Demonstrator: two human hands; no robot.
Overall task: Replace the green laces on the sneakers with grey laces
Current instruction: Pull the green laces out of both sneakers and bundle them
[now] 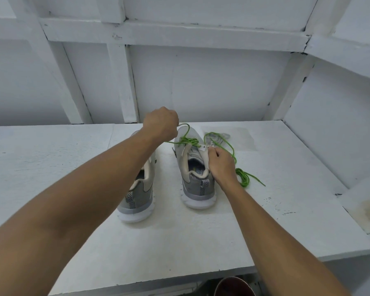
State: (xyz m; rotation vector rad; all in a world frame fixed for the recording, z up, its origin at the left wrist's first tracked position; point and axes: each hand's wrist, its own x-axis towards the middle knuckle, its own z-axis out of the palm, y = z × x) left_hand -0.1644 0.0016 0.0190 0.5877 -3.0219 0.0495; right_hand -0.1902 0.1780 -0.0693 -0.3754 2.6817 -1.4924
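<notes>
left hand [161,123] curls in a fist, pinching the green lace [187,142] above the right sneaker [198,189]; right hand [221,165] fingers grip that sneaker's collar on the table [73,167]

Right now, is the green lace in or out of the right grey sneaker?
Partly in: the green lace crosses the grey sneaker's front eyelets, loose strands pulled out.

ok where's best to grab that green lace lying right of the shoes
Pinch the bunched coil of the green lace from above, coming in from the right: several strands lie together there on the table, clear of the right sneaker, so they should lift easier than one flat strand.
</notes>
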